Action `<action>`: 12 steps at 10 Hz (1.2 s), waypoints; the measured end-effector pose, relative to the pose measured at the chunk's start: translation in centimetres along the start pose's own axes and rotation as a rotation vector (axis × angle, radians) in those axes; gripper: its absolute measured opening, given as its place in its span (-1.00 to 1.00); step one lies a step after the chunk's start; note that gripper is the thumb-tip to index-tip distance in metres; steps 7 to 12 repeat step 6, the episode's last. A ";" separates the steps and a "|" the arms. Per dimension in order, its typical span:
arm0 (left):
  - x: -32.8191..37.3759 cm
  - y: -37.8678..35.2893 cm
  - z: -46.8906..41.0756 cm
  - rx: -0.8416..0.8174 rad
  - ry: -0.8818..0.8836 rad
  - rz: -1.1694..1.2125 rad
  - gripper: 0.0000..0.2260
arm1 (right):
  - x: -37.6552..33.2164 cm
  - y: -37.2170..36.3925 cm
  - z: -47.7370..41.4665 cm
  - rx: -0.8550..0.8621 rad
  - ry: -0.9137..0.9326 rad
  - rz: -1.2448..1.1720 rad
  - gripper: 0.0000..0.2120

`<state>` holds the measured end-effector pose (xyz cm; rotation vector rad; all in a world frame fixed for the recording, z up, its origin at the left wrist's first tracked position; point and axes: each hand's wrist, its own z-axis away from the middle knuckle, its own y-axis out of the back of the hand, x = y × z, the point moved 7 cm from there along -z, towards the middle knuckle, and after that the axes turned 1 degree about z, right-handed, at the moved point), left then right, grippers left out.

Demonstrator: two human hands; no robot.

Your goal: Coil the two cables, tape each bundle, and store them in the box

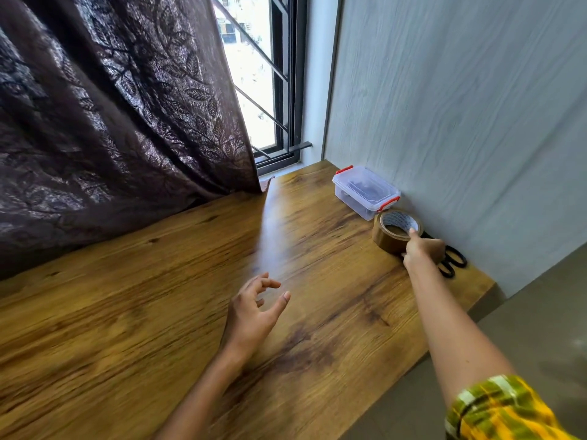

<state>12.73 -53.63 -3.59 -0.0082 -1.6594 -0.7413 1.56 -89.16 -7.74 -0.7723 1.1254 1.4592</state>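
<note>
My right hand (425, 249) pinches the tape roll (388, 240), flat beside the box (353, 202); my open left hand (251, 312) is farther.

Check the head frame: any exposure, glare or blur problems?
Head view: window blown out to white; a glare streak runs down the table from it; table grain at bottom left and the sleeve are smeared; the right hand, tape roll and box are fairly sharp.
</note>
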 end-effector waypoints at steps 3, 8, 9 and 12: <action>0.0 0.1 -0.2 0.003 0.010 -0.006 -0.83 | -0.2 -0.4 2.6 0.023 0.109 0.101 -0.56; -0.4 2.4 0.3 0.059 -0.015 -0.009 -0.87 | -1.8 -3.1 10.2 -0.103 0.494 0.143 -0.57; -0.4 2.4 0.3 0.059 -0.015 -0.009 -0.87 | -1.8 -3.1 10.2 -0.103 0.494 0.143 -0.57; -0.4 2.4 0.3 0.059 -0.015 -0.009 -0.87 | -1.8 -3.1 10.2 -0.103 0.494 0.143 -0.57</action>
